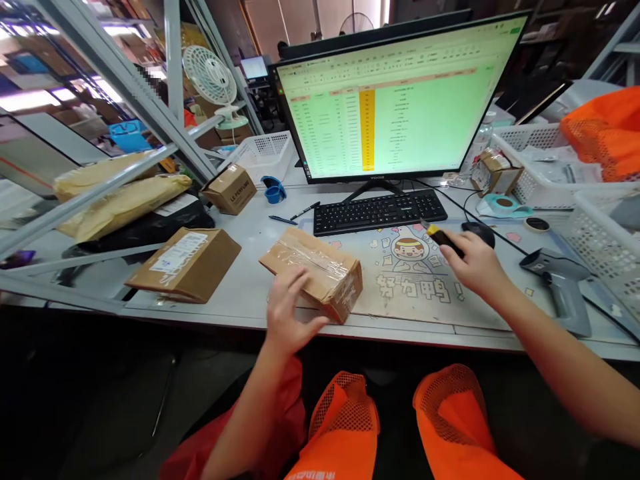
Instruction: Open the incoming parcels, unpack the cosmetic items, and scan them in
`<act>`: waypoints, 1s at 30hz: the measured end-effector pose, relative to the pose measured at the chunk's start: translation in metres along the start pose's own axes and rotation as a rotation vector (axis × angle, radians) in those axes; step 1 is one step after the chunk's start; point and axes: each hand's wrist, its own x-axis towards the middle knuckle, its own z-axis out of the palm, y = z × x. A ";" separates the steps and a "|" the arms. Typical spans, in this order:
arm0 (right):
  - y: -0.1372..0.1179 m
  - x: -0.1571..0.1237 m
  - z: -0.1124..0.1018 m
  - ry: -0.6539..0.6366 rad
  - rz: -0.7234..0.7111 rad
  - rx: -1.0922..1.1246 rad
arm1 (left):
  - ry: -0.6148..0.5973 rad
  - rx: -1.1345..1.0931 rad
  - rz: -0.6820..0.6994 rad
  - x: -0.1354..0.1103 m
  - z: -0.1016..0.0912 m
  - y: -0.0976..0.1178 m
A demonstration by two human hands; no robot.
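A taped cardboard box (pixel 320 263) lies at an angle near the desk's front edge, clear tape running along its top and over its right end. At its near side is my left hand (pixel 289 310), slightly blurred, with fingers over the near top edge and the thumb spread apart. My right hand (pixel 473 260) is closed around a utility knife (pixel 445 240) with a black and yellow handle. The knife points up and left, above the printed desk mat (pixel 415 293) and just in front of the keyboard (pixel 380 212), apart from the box.
Behind the keyboard stands a monitor (pixel 400 107). To the left are a labelled carton (pixel 187 263), a small brown box (pixel 230 190), and a metal frame (pixel 125 87). A mouse (pixel 479 233), barcode scanner (pixel 563 287), tape roll (pixel 537 225) and white baskets (pixel 610 233) occupy the right.
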 end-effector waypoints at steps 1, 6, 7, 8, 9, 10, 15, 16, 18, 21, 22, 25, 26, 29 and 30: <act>0.007 -0.002 -0.007 0.003 0.038 0.004 | -0.026 -0.032 -0.046 0.002 -0.006 -0.014; -0.039 -0.019 -0.045 -0.102 -0.144 0.123 | -0.037 -0.138 -0.365 0.003 -0.010 -0.070; -0.058 -0.020 -0.051 -0.122 -0.195 0.132 | -0.031 -0.144 -0.366 0.001 -0.005 -0.064; -0.077 -0.019 -0.057 -0.151 -0.250 0.129 | -0.005 -0.126 -0.344 -0.002 0.000 -0.052; -0.095 -0.017 -0.062 -0.188 -0.305 0.110 | 0.037 -0.082 -0.311 -0.005 0.006 -0.034; -0.110 -0.013 -0.066 -0.239 -0.359 0.076 | 0.072 -0.034 -0.270 -0.009 0.012 -0.013; -0.148 0.010 -0.068 -0.462 -0.493 -0.159 | 0.096 -0.008 -0.165 -0.015 0.035 0.070; -0.151 0.014 -0.066 -0.485 -0.498 -0.193 | 0.106 -0.023 -0.160 -0.015 0.038 0.074; -0.159 0.019 -0.062 -0.519 -0.497 -0.253 | 0.132 -0.060 -0.142 -0.013 0.043 0.075; -0.177 0.026 -0.056 -0.551 -0.479 -0.333 | 0.177 -0.092 -0.105 -0.011 0.047 0.068; -0.182 0.030 -0.055 -0.561 -0.476 -0.351 | 0.185 -0.093 -0.097 -0.010 0.047 0.066; -0.177 0.042 -0.063 -0.609 -0.445 -0.385 | 0.177 -0.108 -0.086 -0.008 0.047 0.061; -0.164 0.044 -0.069 -0.624 -0.412 -0.393 | 0.162 -0.118 -0.085 -0.008 0.048 0.060; -0.089 0.038 -0.095 -0.554 -0.241 -0.415 | 0.123 -0.130 -0.095 -0.011 0.047 0.060; -0.056 0.031 -0.104 -0.465 -0.180 -0.415 | 0.120 -0.129 -0.095 -0.013 0.046 0.061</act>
